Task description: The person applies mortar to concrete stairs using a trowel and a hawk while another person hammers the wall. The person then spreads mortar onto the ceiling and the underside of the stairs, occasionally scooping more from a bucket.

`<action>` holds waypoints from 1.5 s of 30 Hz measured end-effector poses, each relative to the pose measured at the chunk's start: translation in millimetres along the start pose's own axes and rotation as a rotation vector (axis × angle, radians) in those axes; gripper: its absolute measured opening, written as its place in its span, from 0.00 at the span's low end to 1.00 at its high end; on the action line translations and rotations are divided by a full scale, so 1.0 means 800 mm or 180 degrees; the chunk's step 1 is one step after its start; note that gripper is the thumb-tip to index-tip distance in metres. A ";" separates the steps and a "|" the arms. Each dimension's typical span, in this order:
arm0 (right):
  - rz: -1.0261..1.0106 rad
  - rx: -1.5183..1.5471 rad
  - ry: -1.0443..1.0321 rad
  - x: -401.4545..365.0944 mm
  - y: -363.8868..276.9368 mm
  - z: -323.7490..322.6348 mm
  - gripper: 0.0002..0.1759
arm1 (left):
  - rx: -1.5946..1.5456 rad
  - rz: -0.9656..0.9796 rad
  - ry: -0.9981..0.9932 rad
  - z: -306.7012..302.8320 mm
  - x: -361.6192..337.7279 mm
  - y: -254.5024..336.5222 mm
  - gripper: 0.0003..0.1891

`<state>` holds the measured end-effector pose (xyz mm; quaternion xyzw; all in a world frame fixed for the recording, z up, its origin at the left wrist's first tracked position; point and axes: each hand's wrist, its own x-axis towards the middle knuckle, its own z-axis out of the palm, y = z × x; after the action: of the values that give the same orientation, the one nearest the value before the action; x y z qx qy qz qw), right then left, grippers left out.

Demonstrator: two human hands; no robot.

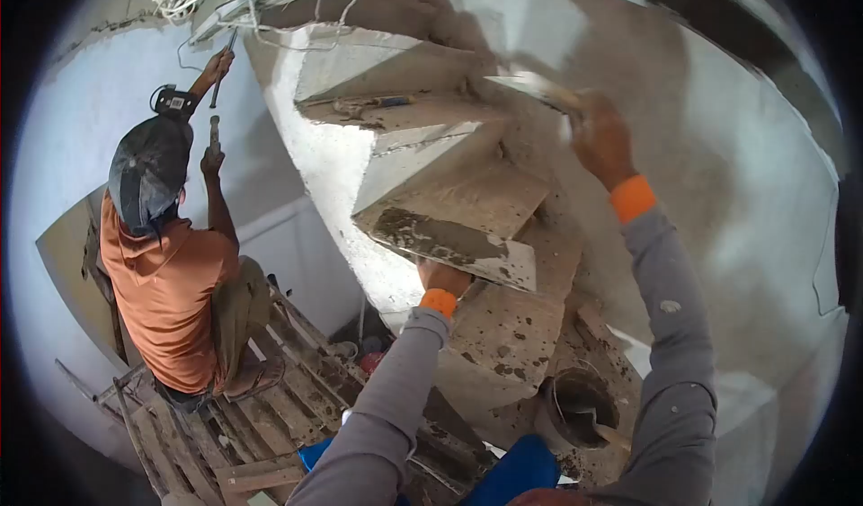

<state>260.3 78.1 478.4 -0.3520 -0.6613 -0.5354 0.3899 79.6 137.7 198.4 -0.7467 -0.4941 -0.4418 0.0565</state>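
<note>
My left hand [443,278] is closed under a flat plasterer's hawk [516,266], which it holds up level in front of the stair steps. Grey wet mortar [427,235] covers the left and middle of the hawk; its right corner is bare. My right hand [602,139] grips a plastering trowel [541,90], raised near the wall right of the stairs. Motion blurs the trowel somewhat, and its blade points left. Both sleeves are grey with orange cuffs. The hawk overlaps a concrete step [476,191] in this view.
Mortar-spattered winding stairs rise ahead, with a hand tool [373,103] lying on an upper step. A bucket [580,407] with a tool in it stands low right. At left, a person [171,272] squats on slatted wooden planks [261,421], holding a hammer [214,137] and a chisel [223,70].
</note>
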 end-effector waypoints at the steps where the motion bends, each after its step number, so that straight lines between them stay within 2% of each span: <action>1: -0.0054 0.0023 0.0119 -0.002 0.016 -0.029 0.11 | 0.0054 0.0022 0.0062 0.010 0.000 -0.002 0.25; 2: -0.0104 0.0051 0.0239 0.000 0.030 -0.064 0.12 | 0.0091 0.0038 0.0262 0.017 -0.002 -0.005 0.26; 5: 0.0169 -0.0161 0.0623 0.007 0.080 -0.152 0.14 | 0.0148 -0.0105 -0.0323 -0.005 -0.001 0.002 0.26; 6: 0.0332 -0.0300 0.0851 0.011 0.086 -0.180 0.13 | 0.0237 -0.0042 -0.0156 -0.003 -0.003 0.002 0.24; 9: 0.0248 -0.0485 0.1492 0.029 0.090 -0.251 0.16 | 0.0096 -0.0387 -0.0777 -0.010 0.000 0.007 0.24; 13: 0.0414 -0.0293 0.1827 0.043 0.101 -0.292 0.18 | 0.0157 -0.0345 -0.0682 -0.014 0.000 0.009 0.24; 15: 0.0410 -0.0260 0.1969 0.050 0.110 -0.294 0.18 | 0.0293 -0.0173 -0.0366 0.012 0.000 -0.004 0.24; 17: 0.0241 -0.0462 0.1921 0.060 0.108 -0.284 0.18 | 0.0300 -0.0036 -0.0046 0.019 0.001 -0.008 0.25; 20: -0.0013 -0.0493 0.1879 0.081 0.102 -0.250 0.17 | -0.0089 -0.0365 -0.0412 0.003 0.001 0.000 0.24; 21: -0.0103 -0.0455 0.1869 0.087 0.097 -0.239 0.17 | -0.0013 -0.0302 -0.0348 0.011 0.003 -0.003 0.24; 24: 0.0151 -0.0457 0.1905 0.104 0.068 -0.207 0.15 | 0.0101 -0.0210 -0.0231 0.028 0.003 -0.012 0.25; 27: -0.0055 0.0003 0.2044 0.111 0.072 -0.172 0.16 | 0.0027 -0.0245 -0.0303 0.012 0.001 -0.005 0.26; 30: -0.0288 -0.0269 0.1811 0.131 0.054 -0.143 0.14 | -0.0110 -0.0218 -0.0287 0.009 0.000 -0.005 0.28; 33: -0.0550 -0.0234 0.1892 0.160 0.031 -0.100 0.13 | 0.0117 -0.0167 -0.0278 0.014 0.002 -0.004 0.28; 34: -0.0491 -0.0203 0.1788 0.165 0.022 -0.089 0.13 | -0.0363 -0.0252 -0.0248 0.007 0.001 -0.003 0.25; 37: -0.0489 -0.0288 0.1780 0.179 -0.003 -0.048 0.14 | 0.0089 -0.0057 -0.0196 -0.014 -0.001 0.006 0.25; 38: -0.0227 -0.0216 0.1608 0.182 -0.018 -0.033 0.15 | 0.0081 -0.0097 -0.0201 -0.013 0.000 0.006 0.25; 42: -0.0254 -0.0244 0.1145 0.211 -0.060 0.020 0.11 | -0.0118 -0.0094 -0.0072 -0.011 -0.001 0.003 0.25; 45: -0.0334 -0.0166 0.0878 0.195 -0.069 0.024 0.10 | -0.0143 -0.0094 0.0006 0.003 -0.001 -0.004 0.26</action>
<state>139.0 94.4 591.6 -0.2500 -0.6048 -0.6154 0.4393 78.3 139.8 195.1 -0.7400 -0.4949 -0.4543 0.0337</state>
